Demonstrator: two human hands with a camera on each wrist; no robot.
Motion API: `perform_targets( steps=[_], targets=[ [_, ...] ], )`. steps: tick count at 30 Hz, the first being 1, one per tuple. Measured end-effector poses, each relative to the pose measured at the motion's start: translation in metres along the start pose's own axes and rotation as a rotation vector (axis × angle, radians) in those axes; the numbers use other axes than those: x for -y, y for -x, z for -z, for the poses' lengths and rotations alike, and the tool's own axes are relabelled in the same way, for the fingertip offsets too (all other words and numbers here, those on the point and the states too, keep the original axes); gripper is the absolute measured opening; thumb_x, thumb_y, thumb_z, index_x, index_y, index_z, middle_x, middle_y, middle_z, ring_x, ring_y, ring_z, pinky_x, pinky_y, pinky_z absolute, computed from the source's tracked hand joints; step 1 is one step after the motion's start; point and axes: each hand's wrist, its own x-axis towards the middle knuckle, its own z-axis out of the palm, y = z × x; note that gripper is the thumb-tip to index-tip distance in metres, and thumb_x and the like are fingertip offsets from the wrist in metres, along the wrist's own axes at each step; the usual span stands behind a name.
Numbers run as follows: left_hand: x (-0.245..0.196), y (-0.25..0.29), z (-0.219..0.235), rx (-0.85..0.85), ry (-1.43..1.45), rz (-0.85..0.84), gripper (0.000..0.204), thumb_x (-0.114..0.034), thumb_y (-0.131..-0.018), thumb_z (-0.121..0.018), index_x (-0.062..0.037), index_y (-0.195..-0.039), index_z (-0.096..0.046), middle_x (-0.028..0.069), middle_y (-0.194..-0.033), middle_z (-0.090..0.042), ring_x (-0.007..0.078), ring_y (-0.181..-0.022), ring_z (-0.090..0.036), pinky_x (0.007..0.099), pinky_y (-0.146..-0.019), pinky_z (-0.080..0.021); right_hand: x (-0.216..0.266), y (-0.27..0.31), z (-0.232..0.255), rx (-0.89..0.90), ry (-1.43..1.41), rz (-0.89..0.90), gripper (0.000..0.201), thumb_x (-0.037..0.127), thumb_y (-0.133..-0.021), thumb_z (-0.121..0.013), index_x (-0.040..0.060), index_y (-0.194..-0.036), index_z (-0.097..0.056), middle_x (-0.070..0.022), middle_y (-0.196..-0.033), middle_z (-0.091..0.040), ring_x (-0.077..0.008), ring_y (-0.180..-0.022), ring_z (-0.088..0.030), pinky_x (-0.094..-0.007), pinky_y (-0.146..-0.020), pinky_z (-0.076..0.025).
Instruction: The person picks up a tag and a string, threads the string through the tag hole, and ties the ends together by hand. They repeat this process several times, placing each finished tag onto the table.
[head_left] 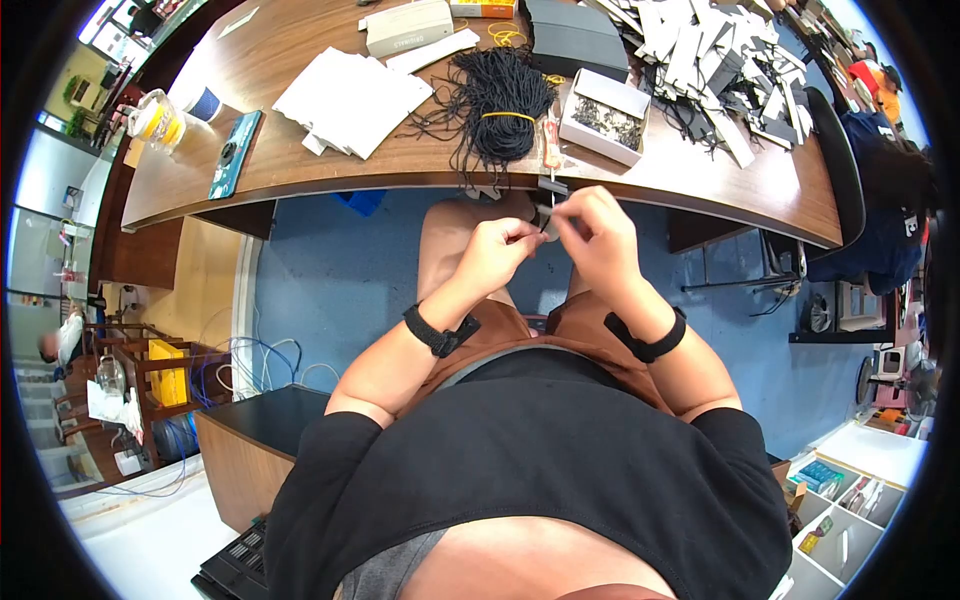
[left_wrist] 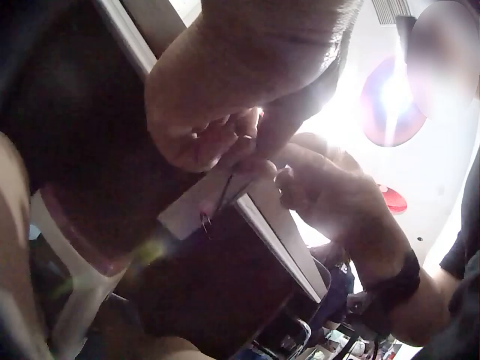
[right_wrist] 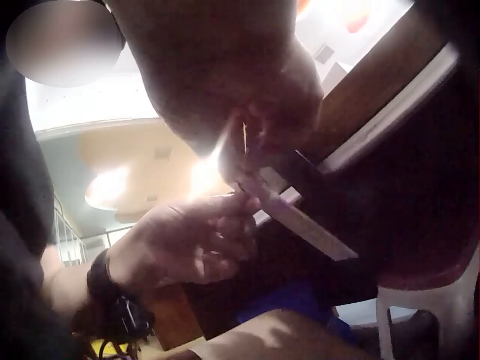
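In front of the table edge, both hands meet over the lap. My left hand (head_left: 498, 256) pinches a narrow pale card tag (left_wrist: 187, 212) between thumb and fingers. A thin dark cord (left_wrist: 225, 192) runs along the tag, and a small loop shows at its lower part. My right hand (head_left: 602, 238) has its thumb and forefinger pinched together on the cord, right beside the left fingertips. In the right wrist view the tag (right_wrist: 319, 231) sticks out away from the fingers. The fingers hide where cord and tag meet.
On the wooden table (head_left: 270, 165) lie a banded bundle of black cords (head_left: 500, 95), a white box (head_left: 603, 115) of small dark pieces, white cards (head_left: 350, 98) and a heap of black and white tags (head_left: 710, 65). A phone (head_left: 236, 155) and cup stand left.
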Motion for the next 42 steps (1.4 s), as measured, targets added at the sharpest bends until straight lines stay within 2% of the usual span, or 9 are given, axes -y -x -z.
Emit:
perform_targets(
  steps=[1, 5, 9, 19, 24, 28, 30, 35, 42],
  targets=[
    [0.001, 0.0, 0.003, 0.019, -0.024, -0.007, 0.011, -0.004, -0.086, -0.058, 0.0042, -0.089, -0.066, 0.0031, -0.077, -0.063, 0.0071, -0.071, -0.055, 0.0226, -0.064, -0.045, -0.003, 0.0, 0.001, 0.014, 0.02, 0.127, 0.012, 0.005, -0.074, -0.07, 0.0052, -0.084, -0.063, -0.0085, -0.08, -0.058, -0.0215, -0.066, -0.06, -0.0285, -0.056, -0.048],
    [0.006, 0.001, 0.008, 0.067, -0.064, -0.046, 0.013, -0.008, -0.085, -0.059, 0.0019, -0.084, -0.067, 0.0004, -0.066, -0.061, 0.0056, -0.06, -0.051, 0.0227, -0.055, -0.041, -0.006, 0.011, 0.008, 0.229, -0.029, -0.11, 0.013, 0.015, -0.075, -0.073, 0.0044, -0.081, -0.066, -0.0081, -0.07, -0.06, -0.0229, -0.061, -0.06, -0.0285, -0.056, -0.048],
    [0.001, 0.002, 0.0, 0.059, -0.043, -0.005, 0.014, -0.009, -0.085, -0.059, 0.0013, -0.085, -0.068, 0.0007, -0.065, -0.06, 0.0057, -0.059, -0.051, 0.023, -0.053, -0.041, 0.004, -0.006, 0.001, 0.074, -0.413, -0.569, 0.013, 0.011, -0.082, -0.068, -0.0009, -0.086, -0.066, -0.0031, -0.071, -0.064, -0.0063, -0.056, -0.053, -0.0219, -0.05, -0.044],
    [-0.003, 0.005, 0.012, 0.054, -0.044, -0.012, 0.013, -0.01, -0.086, -0.061, 0.0013, -0.086, -0.067, 0.0009, -0.066, -0.06, 0.0053, -0.061, -0.051, 0.0221, -0.054, -0.04, -0.005, -0.006, 0.001, 0.098, -0.746, -0.708, 0.01, 0.011, -0.086, -0.064, 0.0018, -0.081, -0.062, 0.0011, -0.068, -0.059, -0.0029, -0.052, -0.045, -0.0179, -0.047, -0.035],
    [-0.012, 0.011, 0.025, 0.047, -0.023, 0.025, 0.013, -0.01, -0.085, -0.064, 0.0024, -0.087, -0.067, 0.0014, -0.073, -0.061, 0.0071, -0.066, -0.053, 0.0223, -0.061, -0.043, -0.016, -0.001, 0.01, 0.219, -1.93, -1.138, 0.021, 0.016, -0.093, -0.046, 0.0013, -0.103, -0.056, -0.0027, -0.069, -0.056, -0.0074, -0.046, -0.038, -0.022, -0.045, -0.032],
    [-0.017, 0.013, 0.031, 0.014, -0.046, -0.098, 0.012, -0.009, -0.085, -0.064, 0.0017, -0.089, -0.068, 0.0012, -0.083, -0.063, 0.0088, -0.076, -0.055, 0.0227, -0.072, -0.045, -0.001, 0.001, 0.017, 0.482, -1.264, -0.844, 0.04, 0.007, -0.09, -0.046, 0.0006, -0.129, -0.049, -0.0072, -0.072, -0.061, -0.0072, -0.045, -0.042, -0.0201, -0.045, -0.037],
    [-0.024, 0.012, 0.031, 0.046, -0.094, -0.233, 0.014, -0.008, -0.083, -0.064, 0.0022, -0.092, -0.068, 0.0011, -0.078, -0.063, 0.0105, -0.074, -0.056, 0.0227, -0.07, -0.045, 0.01, 0.0, 0.019, 0.555, -0.864, -0.678, 0.037, 0.006, -0.089, -0.051, 0.0046, -0.127, -0.053, -0.0064, -0.071, -0.062, -0.0063, -0.046, -0.046, -0.0195, -0.045, -0.039],
    [-0.039, 0.012, 0.026, 0.181, 0.384, 0.266, 0.013, -0.005, -0.085, -0.056, 0.0008, -0.091, -0.067, -0.0002, -0.076, -0.061, 0.0082, -0.065, -0.052, 0.0221, -0.065, -0.045, 0.021, 0.009, 0.005, 0.318, 0.151, 0.138, 0.037, 0.02, -0.078, -0.068, 0.0113, -0.114, -0.06, -0.0096, -0.075, -0.066, -0.0222, -0.063, -0.065, -0.0321, -0.054, -0.05],
    [-0.015, 0.008, 0.018, 0.244, 0.84, 0.488, 0.005, -0.009, -0.087, -0.056, -0.008, -0.089, -0.06, -0.0026, -0.075, -0.057, 0.0082, -0.066, -0.051, 0.026, -0.064, -0.044, 0.021, 0.007, 0.007, 0.267, 0.228, 0.205, 0.031, 0.02, -0.073, -0.069, 0.0104, -0.101, -0.061, -0.0065, -0.069, -0.064, -0.0242, -0.063, -0.064, -0.0333, -0.053, -0.05]
  ],
)
